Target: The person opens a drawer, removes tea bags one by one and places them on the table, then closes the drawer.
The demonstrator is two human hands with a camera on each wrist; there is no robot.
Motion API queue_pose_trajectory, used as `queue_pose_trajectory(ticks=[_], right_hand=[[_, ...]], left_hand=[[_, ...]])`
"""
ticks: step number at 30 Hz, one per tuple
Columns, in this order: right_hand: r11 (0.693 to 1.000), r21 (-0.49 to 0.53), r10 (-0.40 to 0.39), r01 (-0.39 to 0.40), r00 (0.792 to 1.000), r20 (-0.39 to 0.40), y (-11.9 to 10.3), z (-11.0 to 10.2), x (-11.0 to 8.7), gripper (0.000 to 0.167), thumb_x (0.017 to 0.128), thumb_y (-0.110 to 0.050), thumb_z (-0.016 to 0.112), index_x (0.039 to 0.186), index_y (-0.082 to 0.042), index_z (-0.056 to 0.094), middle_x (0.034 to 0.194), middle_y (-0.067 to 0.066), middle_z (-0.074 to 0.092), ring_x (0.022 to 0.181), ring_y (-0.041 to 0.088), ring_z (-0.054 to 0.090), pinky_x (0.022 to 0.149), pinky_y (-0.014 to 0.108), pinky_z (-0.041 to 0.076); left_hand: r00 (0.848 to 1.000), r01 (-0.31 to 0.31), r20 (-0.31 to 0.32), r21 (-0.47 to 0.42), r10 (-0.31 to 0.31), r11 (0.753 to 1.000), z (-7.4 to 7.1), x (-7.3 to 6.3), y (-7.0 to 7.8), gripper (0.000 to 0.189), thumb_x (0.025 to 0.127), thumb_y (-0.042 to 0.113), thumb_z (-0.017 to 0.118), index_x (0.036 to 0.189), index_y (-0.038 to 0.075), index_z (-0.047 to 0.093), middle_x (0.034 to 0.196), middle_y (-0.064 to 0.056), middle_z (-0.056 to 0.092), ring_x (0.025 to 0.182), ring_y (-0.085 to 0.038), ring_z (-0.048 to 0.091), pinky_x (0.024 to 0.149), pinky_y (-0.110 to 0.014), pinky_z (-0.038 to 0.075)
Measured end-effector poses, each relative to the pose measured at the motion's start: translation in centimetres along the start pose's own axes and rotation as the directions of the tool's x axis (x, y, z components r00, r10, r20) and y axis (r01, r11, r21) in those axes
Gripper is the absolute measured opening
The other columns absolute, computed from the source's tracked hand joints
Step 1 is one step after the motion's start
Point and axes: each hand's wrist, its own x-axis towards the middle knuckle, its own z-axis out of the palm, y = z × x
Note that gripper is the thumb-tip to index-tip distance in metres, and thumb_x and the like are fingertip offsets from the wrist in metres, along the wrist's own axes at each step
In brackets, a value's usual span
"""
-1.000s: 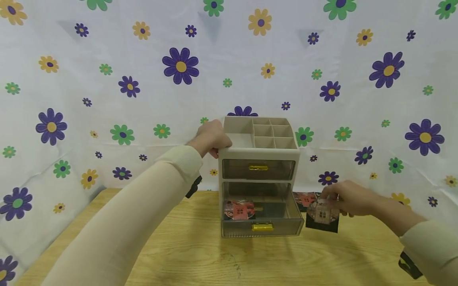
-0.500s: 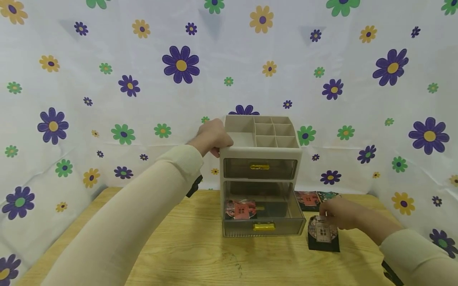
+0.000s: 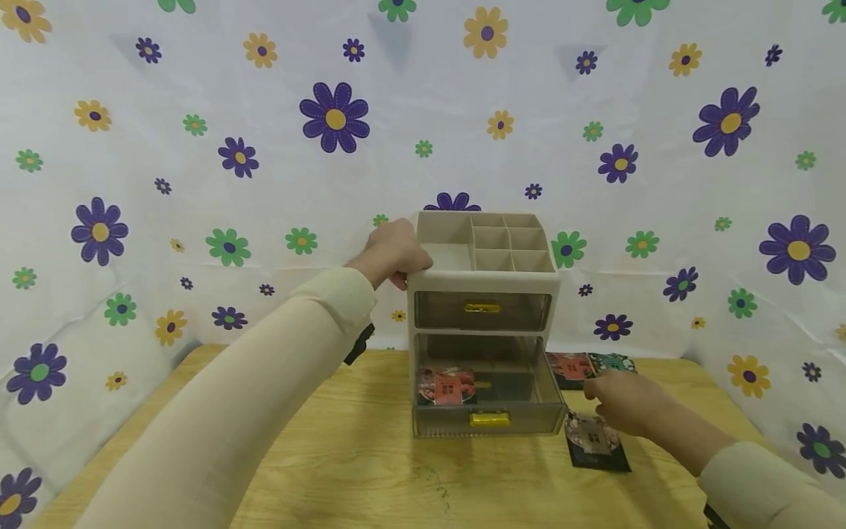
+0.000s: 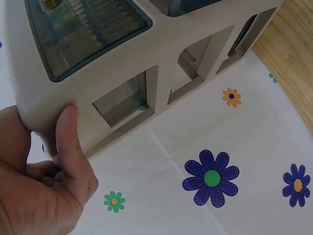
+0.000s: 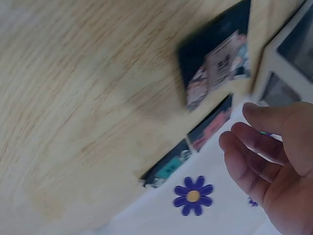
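Note:
A beige desktop drawer organizer (image 3: 485, 282) stands on the table; its lower drawer (image 3: 436, 423) is pulled out, with a red-and-black packet (image 3: 446, 388) lying inside. My left hand (image 3: 394, 252) grips the organizer's upper left edge, thumb and fingers around the corner in the left wrist view. Beside the drawer, a black packet with a pale pinkish label (image 3: 596, 441) lies on the wood. Just above it is my right hand (image 3: 624, 400), holding nothing, its fingers loosely bent and apart from the packet in the right wrist view (image 5: 274, 156).
Behind the right hand, a red packet (image 3: 570, 369) and a green packet (image 3: 611, 363) lie side by side near the table's back edge. The organizer's upper drawer (image 3: 449, 312) is closed. A flower-patterned cloth (image 3: 277, 176) hangs behind the wooden table (image 3: 344, 470).
My right hand has lowered the pinkish-labelled packet from beside the drawer onto the table and let go of it. The left hand keeps its grip on the organizer.

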Motion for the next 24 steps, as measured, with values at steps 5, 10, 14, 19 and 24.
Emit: queue_pose_trajectory(ticks=[5, 10, 14, 19, 24], right_hand=[[0.993, 0.093, -0.074, 0.075, 0.997, -0.014, -0.9, -0.2, -1.3, 0.011, 0.084, -0.008, 0.077, 0.093, -0.007, 0.072, 0.09, 0.005, 0.07, 0.081, 0.021, 0.067, 0.066, 0.032, 0.061], [0.977, 0.182, -0.117, 0.112, 0.993, 0.016, -1.2, 0.8, -2.1, 0.016, 0.082, -0.016, 0.08, 0.094, -0.009, 0.072, 0.086, 0.0, 0.062, 0.073, 0.008, 0.057, 0.062, 0.026, 0.055], [0.968, 0.238, -0.092, 0.074, 0.994, 0.063, -1.3, 1.7, -2.4, 0.021, 0.078, -0.011, 0.083, 0.094, -0.014, 0.069, 0.087, -0.002, 0.057, 0.074, 0.007, 0.053, 0.064, 0.028, 0.055], [0.964, 0.259, -0.078, 0.05, 0.992, 0.1, -1.3, 2.4, -2.3, 0.03, 0.076, -0.009, 0.084, 0.097, -0.017, 0.065, 0.09, -0.002, 0.057, 0.08, 0.01, 0.056, 0.071, 0.035, 0.058], [0.965, 0.25, -0.09, 0.072, 0.994, 0.059, -1.0, 2.6, -1.9, 0.032, 0.074, -0.011, 0.086, 0.1, -0.014, 0.069, 0.089, -0.003, 0.058, 0.077, 0.006, 0.052, 0.068, 0.031, 0.056]], left_hand=[[1.0, 0.001, 0.0, 0.015, -0.001, 1.0, -0.1, -0.1, 0.1, 0.024, 0.086, 0.016, 0.06, 0.1, -0.003, 0.057, 0.088, -0.015, 0.069, 0.041, -0.012, 0.062, 0.046, -0.023, 0.058], [1.0, 0.007, -0.011, 0.018, -0.007, 1.0, 0.0, -0.2, 0.2, 0.024, 0.086, 0.017, 0.061, 0.099, -0.003, 0.057, 0.088, -0.015, 0.07, 0.041, -0.012, 0.062, 0.046, -0.022, 0.058], [1.0, 0.002, -0.02, 0.005, -0.002, 1.0, 0.4, -0.3, 0.4, 0.027, 0.087, 0.018, 0.062, 0.102, -0.003, 0.057, 0.092, -0.016, 0.069, 0.042, -0.013, 0.063, 0.047, -0.022, 0.058], [0.999, -0.001, -0.034, 0.01, 0.001, 1.0, 0.6, -0.3, 0.4, 0.025, 0.087, 0.018, 0.061, 0.101, -0.003, 0.057, 0.093, -0.016, 0.069, 0.042, -0.013, 0.063, 0.047, -0.023, 0.058], [0.999, 0.007, -0.047, 0.017, -0.006, 1.0, 0.4, -0.3, 0.2, 0.023, 0.087, 0.017, 0.061, 0.099, -0.002, 0.057, 0.09, -0.015, 0.069, 0.041, -0.013, 0.061, 0.046, -0.023, 0.058]])
